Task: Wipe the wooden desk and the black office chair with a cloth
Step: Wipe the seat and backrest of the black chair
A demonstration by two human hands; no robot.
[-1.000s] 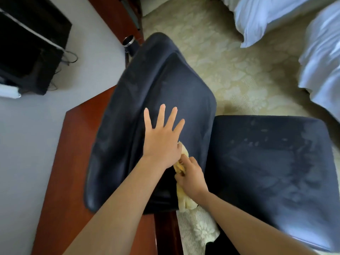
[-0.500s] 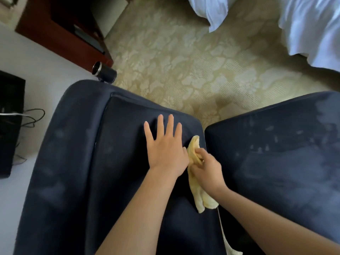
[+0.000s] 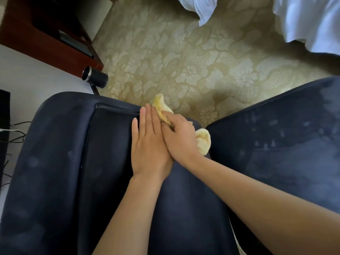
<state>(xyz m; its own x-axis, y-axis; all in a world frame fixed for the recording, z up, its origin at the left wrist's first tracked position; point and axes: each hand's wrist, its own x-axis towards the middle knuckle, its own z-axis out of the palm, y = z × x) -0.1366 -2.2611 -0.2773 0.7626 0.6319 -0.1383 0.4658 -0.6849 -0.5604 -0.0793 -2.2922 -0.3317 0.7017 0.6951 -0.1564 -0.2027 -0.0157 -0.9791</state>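
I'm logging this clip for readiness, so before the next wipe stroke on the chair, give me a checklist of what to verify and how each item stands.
1. Grip on the cloth: ok. The right hand holds the yellow cloth bunched at the upper edge of the backrest.
2. Chair steadied: ok. The left hand lies flat on the backrest, fingers straight.
3. Cloth touching the surface: cannot tell. The right hand hides the contact.
4. Marks on the seat cushion: not ok. Pale smears and specks show on it.
5. Wiping of the desk: cannot tell. Its top is out of view.
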